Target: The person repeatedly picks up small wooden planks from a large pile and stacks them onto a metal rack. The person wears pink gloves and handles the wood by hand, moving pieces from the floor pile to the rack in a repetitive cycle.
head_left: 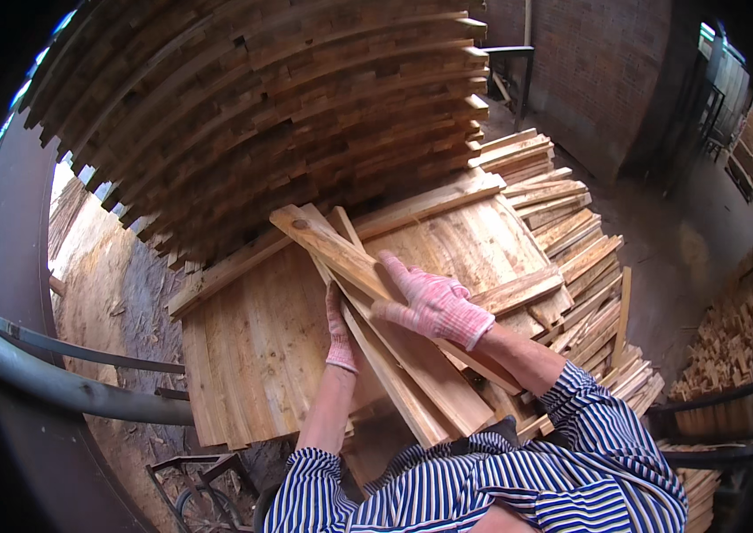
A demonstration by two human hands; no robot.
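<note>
Both my hands wear pink knitted gloves. Several long wooden boards (430, 377) lie together at a slant between them, their near ends close to my body. My left hand (339, 333) is closed around the left edge of these boards, its fingers partly hidden by them. From the right, my right hand (437, 302) grips the top board (334, 244), which has a dark knot near its far end. Below them is a layer of flat boards (252, 355) laid side by side, with a wooden crosspiece (434, 204) along its far side.
A tall stack of wood strips (287, 107) rises beyond the boards. Loose wood pieces (585, 266) are piled along the right side. A grey metal pipe (83, 377) runs at the left. More cut wood (723, 355) stands at the far right, and a brick wall (589, 80) is behind.
</note>
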